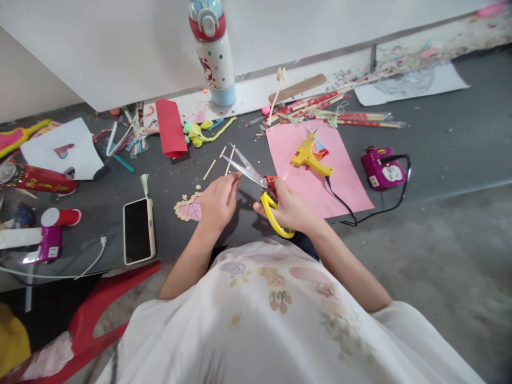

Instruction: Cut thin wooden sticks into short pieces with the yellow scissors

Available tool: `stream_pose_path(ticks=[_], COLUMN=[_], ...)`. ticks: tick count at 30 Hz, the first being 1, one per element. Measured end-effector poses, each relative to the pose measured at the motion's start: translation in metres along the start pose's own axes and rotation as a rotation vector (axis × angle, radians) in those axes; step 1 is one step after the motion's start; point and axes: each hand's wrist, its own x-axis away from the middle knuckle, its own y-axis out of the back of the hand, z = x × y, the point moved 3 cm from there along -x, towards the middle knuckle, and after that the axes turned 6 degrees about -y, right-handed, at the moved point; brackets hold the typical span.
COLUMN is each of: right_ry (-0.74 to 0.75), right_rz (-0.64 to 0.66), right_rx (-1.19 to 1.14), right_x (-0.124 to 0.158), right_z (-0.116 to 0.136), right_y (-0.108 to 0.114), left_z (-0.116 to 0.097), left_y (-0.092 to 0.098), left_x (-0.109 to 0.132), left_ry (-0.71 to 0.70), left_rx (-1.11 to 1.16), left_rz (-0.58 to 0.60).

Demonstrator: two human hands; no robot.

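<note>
My right hand [288, 208] grips the yellow and red handles of a pair of scissors [251, 173], whose steel blades stand apart and point up-left. My left hand [218, 201] is closed in a pinch just left of the blades, holding a thin wooden stick [231, 161] that runs up between the blades. Below the left hand lies a pink heart shape [187, 207] edged with small pale pieces. Loose short sticks [209, 169] lie on the dark table [440, 144] beyond it.
A yellow glue gun [310, 156] rests on a pink sheet [340, 181], its cord running toward a purple box [383, 169]. A phone [138, 230], red paper [171, 128], a spotted bottle [214, 53], long sticks [340, 109] and craft scraps surround the hands. A red chair [100, 309] stands at lower left.
</note>
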Motion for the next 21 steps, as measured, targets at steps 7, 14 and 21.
stream_pose_path(ticks=[7,14,21], right_ry=[0.026,0.010,-0.010], right_rz=[-0.011,0.024,0.025], right_rx=[0.027,0.013,-0.016], right_x=[0.0038,0.0058,0.0030], right_z=[0.0038,0.0074,0.0053], right_y=[0.0028,0.0064,0.0037], left_z=[-0.0001,-0.0016,-0.0011], left_y=[0.0047,0.0070,0.0081], left_x=[-0.0001,-0.0011,-0.0006], left_ry=[0.055,0.050,0.066], left_rx=[0.050,0.058,0.032], left_rz=[0.022,0.030,0.057])
